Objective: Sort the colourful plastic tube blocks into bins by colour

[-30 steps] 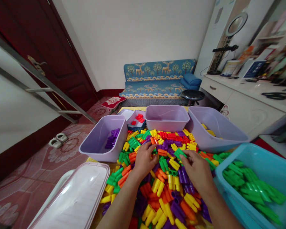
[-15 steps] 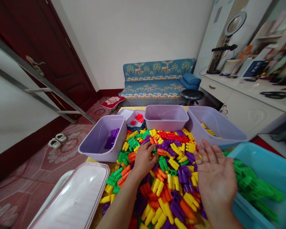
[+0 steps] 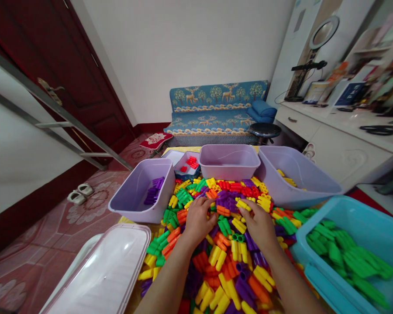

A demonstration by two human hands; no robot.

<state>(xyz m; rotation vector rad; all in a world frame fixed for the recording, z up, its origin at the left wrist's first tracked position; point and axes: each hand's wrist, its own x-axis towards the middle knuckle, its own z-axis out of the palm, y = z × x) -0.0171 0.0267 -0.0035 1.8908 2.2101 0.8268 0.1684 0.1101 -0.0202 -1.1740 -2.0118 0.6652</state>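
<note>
Yellow block (image 3: 243, 205): pinched at the fingertips of the right hand (image 3: 259, 225), raised just above the pile of mixed blocks (image 3: 225, 261), towards its far side. Right hand closed on it, palm down.

Left hand (image 3: 199, 221): just beside the right, fingers curled down into the pile among orange and green pieces; cannot tell whether it grips one.

Blue bin (image 3: 330, 288) of green blocks lies right of the right forearm. Lilac bin (image 3: 134, 213) with purple pieces lies left of the pile; another lilac bin (image 3: 301, 168) with yellow pieces lies far right
</note>
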